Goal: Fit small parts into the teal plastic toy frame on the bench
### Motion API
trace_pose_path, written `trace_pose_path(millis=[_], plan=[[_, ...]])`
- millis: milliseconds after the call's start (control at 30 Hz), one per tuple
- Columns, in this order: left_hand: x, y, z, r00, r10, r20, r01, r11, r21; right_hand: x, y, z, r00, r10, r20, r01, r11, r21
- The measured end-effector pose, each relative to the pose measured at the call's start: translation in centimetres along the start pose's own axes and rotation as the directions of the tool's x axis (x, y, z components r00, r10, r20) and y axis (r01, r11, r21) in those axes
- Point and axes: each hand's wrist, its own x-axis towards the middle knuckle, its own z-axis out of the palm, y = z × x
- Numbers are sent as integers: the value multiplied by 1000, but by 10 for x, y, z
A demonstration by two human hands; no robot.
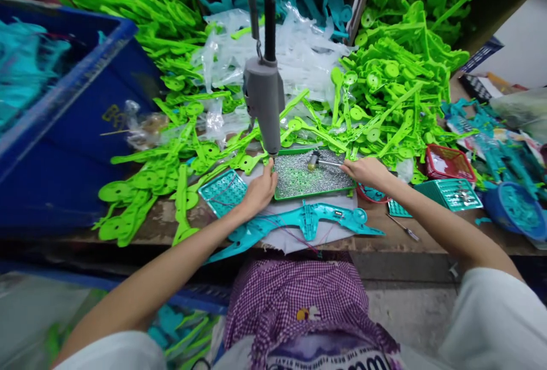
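An electric screwdriver (264,102) with a grey body hangs nose down from above. My left hand (261,187) is closed in a pinch at its tip; what sits between the fingertips is too small to make out. My right hand (366,171) is closed around the thin metal handle of a small hammer (314,160). The hammer's head hangs over a green tray (316,194) full of small silvery screws. In front of the tray, a long turquoise plastic part (308,223) lies on white cloth, with thin reddish wires across it.
Bright green plastic parts (384,79) pile up behind and to the left. A blue crate (85,130) stands at left. On the right are a red basket (450,165), a turquoise box (448,193), a blue bowl (519,210) and a screwdriver (404,227) near the table edge.
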Motion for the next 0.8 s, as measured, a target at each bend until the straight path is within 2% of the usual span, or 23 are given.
trace_pose_path(millis=[133,233,300,367,467,533,667,733,800], plan=[[0,0,1,1000,0,-15,0,1000,-3,22,-38,-6,997,-67,-25,68,996,61],[0,1,2,1000,-18,-11,18,1000,10,19,-48,-7,988,-153,-30,155,986,65],[0,2,2,1000,-21,-5,22,1000,20,8,-39,-5,976,-218,-5,218,975,40],[0,2,2,1000,-11,-7,11,1000,19,-5,-22,-2,976,-219,22,219,976,8],[0,1,3,1000,4,-17,-4,1000,3,-13,-1,1,995,-91,31,92,996,-18],[0,1,2,1000,5,-17,-5,1000,1,-7,-1,0,1000,-19,14,19,1000,-13],[-1,0,2,1000,24,-17,-24,1000,-4,17,-36,-5,999,-27,-39,29,999,45],[-1,-1,2,999,31,-32,-31,999,-15,24,-54,-7,995,-87,-52,90,994,66],[-1,-1,3,999,26,-41,-27,999,-19,22,-61,-7,983,-177,-49,180,981,65]])
